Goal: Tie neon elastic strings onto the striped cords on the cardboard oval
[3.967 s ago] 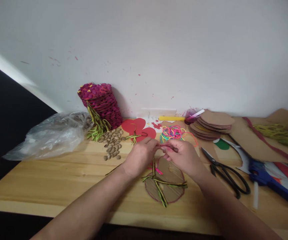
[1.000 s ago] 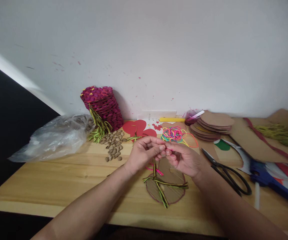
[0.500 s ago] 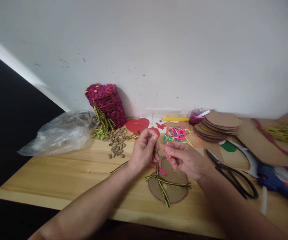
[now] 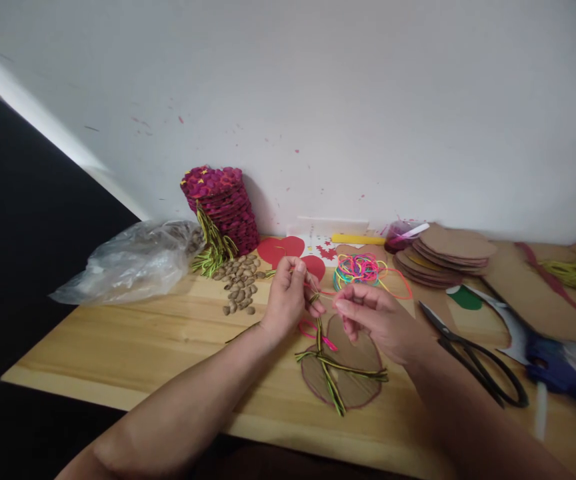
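Note:
My left hand [image 4: 288, 297] is closed with thumb and fingers pinched around green-and-black yarn strands, which hang below it. A pace to the right, my right hand [image 4: 375, 320] pinches the end of a thin light thread that stretches across to the left fingers. Below both hands lies a brown cardboard piece [image 4: 361, 347] with a dark red edge. Crossed green-and-black yarn [image 4: 335, 393] rests on it, and a bright pink cord [image 4: 329, 345] lies at its upper left. Behind the hands is a tangle of multicoloured cord [image 4: 355, 270].
Left are a clear plastic bag [image 4: 123, 267], pistachio-like shells [image 4: 241, 293] and a purple-covered stack [image 4: 228, 213] with a yarn tassel. Red paper circles [image 4: 288, 247] lie behind. To the right are black-handled scissors [image 4: 468, 347], stacked cardboard pieces [image 4: 461, 243] and a blue tool [image 4: 553, 367].
My right hand has drawn slightly away from the left, and the gap between the fingers is wider. The whole view has shifted a little, moving things rightward.

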The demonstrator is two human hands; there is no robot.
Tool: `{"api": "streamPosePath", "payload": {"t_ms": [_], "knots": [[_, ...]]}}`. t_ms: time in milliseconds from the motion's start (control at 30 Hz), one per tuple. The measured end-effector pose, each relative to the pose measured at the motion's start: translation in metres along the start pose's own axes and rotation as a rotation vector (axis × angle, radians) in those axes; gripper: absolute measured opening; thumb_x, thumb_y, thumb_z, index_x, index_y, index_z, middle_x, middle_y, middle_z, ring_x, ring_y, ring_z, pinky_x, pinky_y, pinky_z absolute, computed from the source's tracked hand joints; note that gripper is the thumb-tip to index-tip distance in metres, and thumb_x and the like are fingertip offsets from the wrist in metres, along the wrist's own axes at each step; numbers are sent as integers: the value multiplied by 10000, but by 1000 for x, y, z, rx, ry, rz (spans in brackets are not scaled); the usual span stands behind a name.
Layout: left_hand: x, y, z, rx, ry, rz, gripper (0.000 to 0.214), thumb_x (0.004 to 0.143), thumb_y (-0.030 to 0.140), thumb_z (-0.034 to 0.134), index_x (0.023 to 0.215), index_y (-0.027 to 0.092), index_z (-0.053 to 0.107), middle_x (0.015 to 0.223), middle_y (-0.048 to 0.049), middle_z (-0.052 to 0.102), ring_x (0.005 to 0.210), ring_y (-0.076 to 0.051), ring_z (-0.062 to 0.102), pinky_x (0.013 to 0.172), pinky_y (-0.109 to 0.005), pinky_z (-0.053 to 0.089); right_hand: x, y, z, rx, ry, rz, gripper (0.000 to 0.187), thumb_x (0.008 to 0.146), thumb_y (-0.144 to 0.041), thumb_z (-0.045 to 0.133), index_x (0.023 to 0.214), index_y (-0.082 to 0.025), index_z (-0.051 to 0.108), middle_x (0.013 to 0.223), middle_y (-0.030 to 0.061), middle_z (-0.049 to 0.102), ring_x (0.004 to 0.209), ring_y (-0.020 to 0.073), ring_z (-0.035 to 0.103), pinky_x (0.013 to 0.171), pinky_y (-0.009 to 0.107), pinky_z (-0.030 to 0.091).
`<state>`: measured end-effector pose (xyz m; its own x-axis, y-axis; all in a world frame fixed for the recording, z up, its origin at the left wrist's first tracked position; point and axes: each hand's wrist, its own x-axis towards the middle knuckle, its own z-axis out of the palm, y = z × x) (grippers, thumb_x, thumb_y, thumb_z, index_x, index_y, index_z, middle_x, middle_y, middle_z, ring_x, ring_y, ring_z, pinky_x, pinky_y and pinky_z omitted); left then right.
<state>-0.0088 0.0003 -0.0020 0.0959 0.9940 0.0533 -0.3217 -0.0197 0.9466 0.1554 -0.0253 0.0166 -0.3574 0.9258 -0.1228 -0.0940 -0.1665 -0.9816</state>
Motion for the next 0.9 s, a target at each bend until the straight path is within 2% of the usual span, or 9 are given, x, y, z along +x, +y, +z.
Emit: {"api": "streamPosePath", "payload": {"t_ms": [67, 167, 233, 333, 433, 500, 600, 733, 900], "knots": [[0, 1, 0, 3, -24, -29, 350, 894, 554, 521, 910, 248, 352, 670, 87, 565, 381, -95, 579, 315, -155, 422, 1, -1, -1, 180, 40, -46, 211, 749, -359, 784, 781, -197, 654, 735, 2, 657, 611, 104, 602, 530, 217, 493], [-2, 2, 1, 13, -88, -72, 353, 891, 558, 523, 930, 249, 357, 731, 68, 595, 399, -100, 592, 324, -175, 449, 1, -2, 0, 353, 9, -71, 235, 737, -364, 797, 775, -197, 636, 909, 33, 689, 729, 124, 640, 610, 237, 517], [-5, 3, 2, 39, -122, -61, 337, 902, 548, 508, 941, 245, 364, 861, 33, 628, 413, -91, 600, 328, -187, 465, 1, -2, 2, 315, -1, -56, 248, 771, -383, 770, 769, -196, 608, 805, 16, 683, 647, 112, 630, 586, 239, 508], [-10, 3, 4, 109, -133, 5, 308, 918, 523, 494, 955, 238, 382, 994, -4, 634, 420, -61, 586, 335, -176, 466, 2, 2, 3, 123, 48, -20, 240, 808, -389, 736, 818, -202, 586, 642, -20, 652, 509, 99, 590, 494, 226, 479], [-15, 2, 7, 185, -150, 47, 290, 911, 496, 525, 947, 224, 433, 932, 4, 631, 457, -51, 575, 365, -155, 463, 3, 7, 2, -15, 13, 32, 269, 803, -407, 731, 929, -195, 625, 581, -30, 636, 449, 99, 564, 434, 222, 462], [-16, 2, 7, 194, -170, 40, 286, 907, 491, 540, 938, 218, 462, 827, 20, 616, 483, -66, 585, 390, -161, 476, 3, 8, 1, -58, -2, 37, 283, 800, -425, 728, 918, -177, 659, 550, -35, 613, 421, 86, 535, 408, 209, 444], [-14, 4, 6, 143, -202, -40, 326, 887, 520, 558, 921, 203, 488, 752, 26, 606, 475, -91, 610, 400, -188, 494, 4, 6, -2, 11, 83, -9, 264, 778, -426, 746, 823, -176, 675, 554, -36, 603, 410, 69, 509, 380, 187, 405], [-7, 6, 2, 101, -278, -186, 356, 786, 477, 713, 834, 148, 584, 694, 13, 619, 524, -106, 651, 475, -197, 527, 5, 2, -3, 145, 201, -76, 234, 743, -397, 781, 797, -190, 685, 541, -46, 587, 398, 62, 478, 366, 182, 368], [-5, 4, -2, 60, -354, -266, 313, 742, 394, 781, 835, 128, 642, 758, -36, 695, 567, -96, 654, 545, -203, 542, 6, 3, -1, 99, 225, -109, 230, 758, -397, 770, 817, -186, 699, 530, -48, 577, 396, 60, 471, 366, 182, 358]]}}
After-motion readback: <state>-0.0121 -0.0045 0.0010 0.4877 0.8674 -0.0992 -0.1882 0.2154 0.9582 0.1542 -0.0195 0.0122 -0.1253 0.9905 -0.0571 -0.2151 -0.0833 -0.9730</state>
